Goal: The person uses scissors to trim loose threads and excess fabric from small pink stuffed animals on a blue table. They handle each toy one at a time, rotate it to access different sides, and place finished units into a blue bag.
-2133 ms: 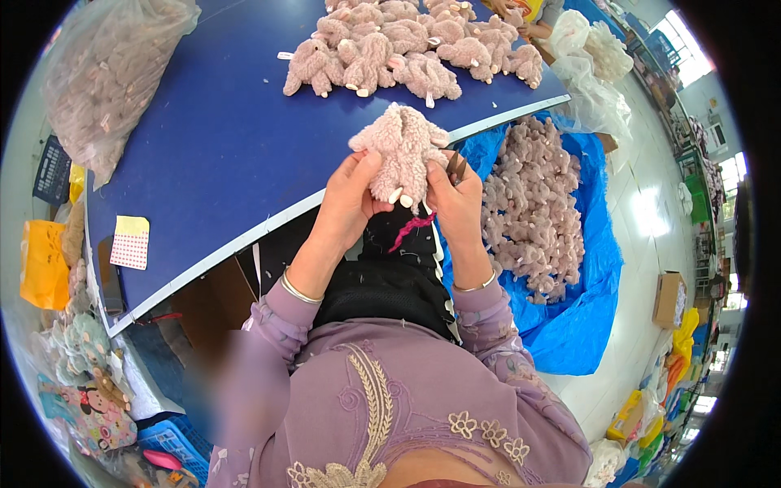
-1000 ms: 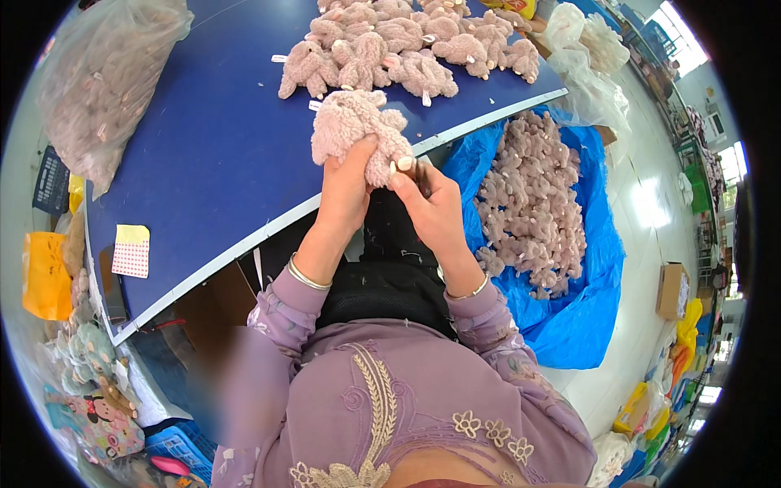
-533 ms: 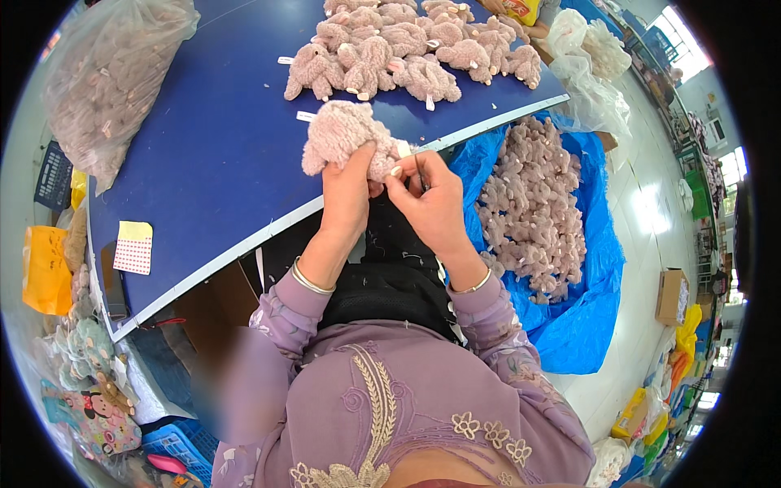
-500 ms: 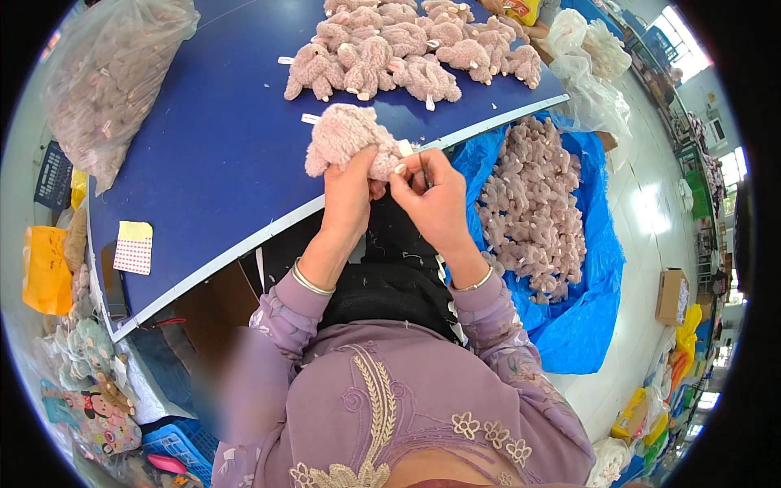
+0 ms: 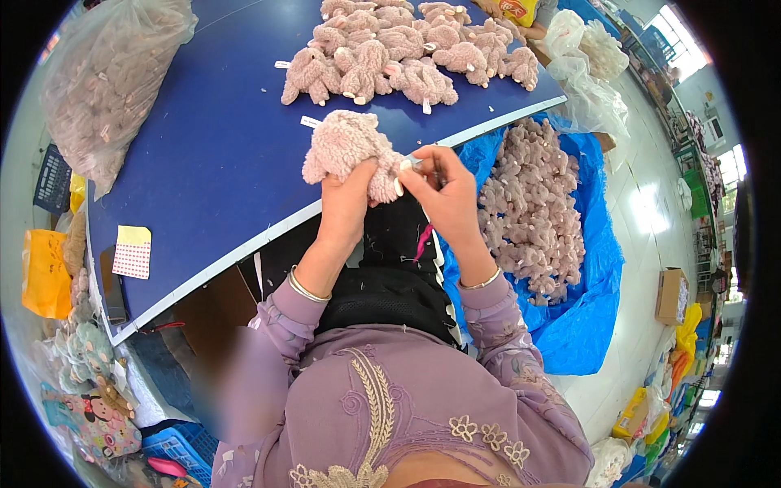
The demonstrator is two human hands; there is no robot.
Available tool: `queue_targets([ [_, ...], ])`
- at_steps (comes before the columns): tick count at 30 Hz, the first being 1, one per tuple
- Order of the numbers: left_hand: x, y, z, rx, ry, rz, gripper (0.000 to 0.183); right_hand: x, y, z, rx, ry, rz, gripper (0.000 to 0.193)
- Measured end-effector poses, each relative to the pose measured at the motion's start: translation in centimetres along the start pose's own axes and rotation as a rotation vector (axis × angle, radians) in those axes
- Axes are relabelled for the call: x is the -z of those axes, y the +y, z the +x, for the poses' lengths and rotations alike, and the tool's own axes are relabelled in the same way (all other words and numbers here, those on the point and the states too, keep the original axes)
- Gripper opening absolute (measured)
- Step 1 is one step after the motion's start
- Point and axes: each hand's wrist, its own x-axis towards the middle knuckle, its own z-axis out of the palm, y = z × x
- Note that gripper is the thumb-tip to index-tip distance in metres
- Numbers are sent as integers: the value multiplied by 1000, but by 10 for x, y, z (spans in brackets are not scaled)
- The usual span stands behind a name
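Note:
My left hand [image 5: 346,203] is wrapped round the lower side of a pale pink curly plush toy [image 5: 346,140], held up over the table's near edge. A white tag [image 5: 310,122] sticks out from its upper left. My right hand [image 5: 447,191] is closed at the toy's right side, thumb and forefinger at a limb with a cream-coloured end [image 5: 399,187]. Between those fingers shows a small pointed metal tool [image 5: 414,161], mostly hidden by the hand. Below the right hand hangs a bright pink strip [image 5: 423,242]; what it is tied to is hidden.
Several similar plush toys [image 5: 399,45] lie in rows on the blue table [image 5: 207,146]. A clear bag of toys [image 5: 106,89] rests at left, near a sticker sheet [image 5: 133,252]. Right of my lap, a blue sack [image 5: 598,244] holds many more. Another person's arm [image 5: 537,31] shows far right.
The toy has tilted slightly and its cream-ended limb now points down beside my right thumb. My right hand has shifted a little right, and the pink strip has come into view.

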Motion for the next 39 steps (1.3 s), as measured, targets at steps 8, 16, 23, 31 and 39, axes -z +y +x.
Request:
queue_targets([
  [8,-6,-7,3,-18,-90,-163,30,9,-6,-13,-105,-74,219,6],
  [16,10,-8,12,103,-142,-295,38,72,22,-4,-139,-348,689,8],
  [23,4,-10,9,21,-333,-54,41,49,7,5,-306,-67,161,33],
  [31,6,33,26,135,-811,998,32,57,-11,8,-465,-130,-75,49],
  [39,67,68,165,-854,187,1392,48,111,45,15,-408,255,751,35],
])
